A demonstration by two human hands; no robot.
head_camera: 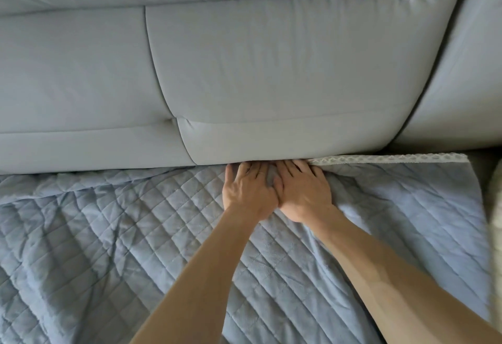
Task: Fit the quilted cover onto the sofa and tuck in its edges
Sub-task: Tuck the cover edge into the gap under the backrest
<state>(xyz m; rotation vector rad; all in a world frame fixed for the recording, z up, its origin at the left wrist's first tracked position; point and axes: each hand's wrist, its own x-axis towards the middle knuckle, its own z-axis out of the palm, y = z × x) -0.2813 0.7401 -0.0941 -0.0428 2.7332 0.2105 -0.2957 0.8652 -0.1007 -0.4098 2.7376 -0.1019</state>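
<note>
left hand [248, 189] and right hand [301, 191] side by side, fingers [294, 168] straight, pressing quilted cover [135, 235] under sofa backrest [271, 72]

Head camera looks steeply down, close over the sofa [271, 72] seat and backrest.

A pale blue-grey sofa [459, 80] fills the upper half of the frame, its back cushions [285, 72] split by a seam at centre left. The blue quilted cover [130, 235] lies across the seat in the lower half, wrinkled at lower left. Its white lace-trimmed edge [394, 158] shows at centre right, along the foot of the cushions.
</note>
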